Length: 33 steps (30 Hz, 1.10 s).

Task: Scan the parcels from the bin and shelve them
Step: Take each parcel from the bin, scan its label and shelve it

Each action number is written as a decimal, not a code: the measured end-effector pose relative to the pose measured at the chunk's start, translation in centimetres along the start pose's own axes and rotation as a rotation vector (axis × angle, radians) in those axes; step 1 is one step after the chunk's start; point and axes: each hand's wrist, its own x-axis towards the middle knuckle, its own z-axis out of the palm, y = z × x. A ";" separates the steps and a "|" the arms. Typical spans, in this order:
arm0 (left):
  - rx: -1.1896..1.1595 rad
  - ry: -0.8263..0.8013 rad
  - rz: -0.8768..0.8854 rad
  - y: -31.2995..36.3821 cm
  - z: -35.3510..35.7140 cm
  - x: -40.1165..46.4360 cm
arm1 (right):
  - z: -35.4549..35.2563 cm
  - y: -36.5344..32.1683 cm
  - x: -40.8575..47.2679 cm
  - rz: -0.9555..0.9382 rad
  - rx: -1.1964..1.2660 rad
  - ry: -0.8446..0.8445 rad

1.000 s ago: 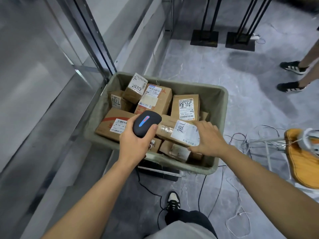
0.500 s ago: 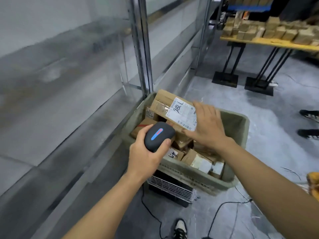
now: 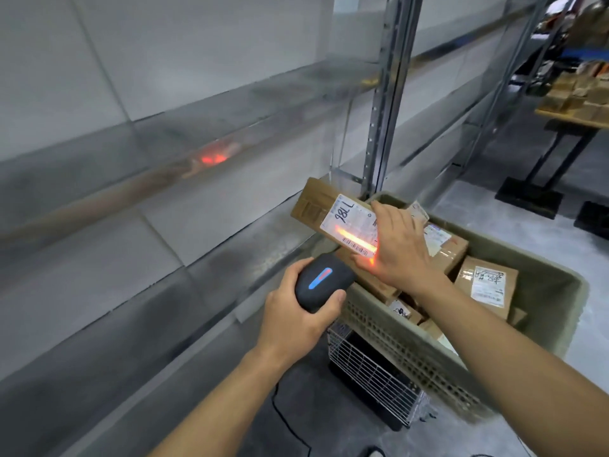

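I see a flat brown parcel point(image 3: 333, 212), white label marked 98LL, red scan line across it, held in my right grip point(image 3: 400, 250); left grip point(image 3: 296, 319) just below holds the scanner point(image 3: 321, 281).

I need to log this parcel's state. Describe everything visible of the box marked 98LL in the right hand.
The parcel is a flat, oblong brown cardboard box, held tilted above the bin's left end. A white shipping label with handwritten "98LL" and a barcode covers its upper face; darker printing shows on the bare cardboard to the left. The right hand grips its right end, fingers over the label. An orange-red scan line from the scanner in the left hand crosses the barcode.
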 end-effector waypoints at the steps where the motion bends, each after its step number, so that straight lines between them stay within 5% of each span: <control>1: 0.011 0.006 -0.002 -0.2 -0.5 -0.2 | 0.1 -0.5 0.1 -0.007 -0.001 -0.009; 16: 0.047 0.089 0.015 -2.2 -5.3 -3.0 | 0.3 -4.9 -1.2 -0.063 0.058 0.044; 33: -0.068 0.593 -0.141 -6.5 -14.3 -8.0 | 3.0 -15.8 -5.5 -0.089 0.496 -0.069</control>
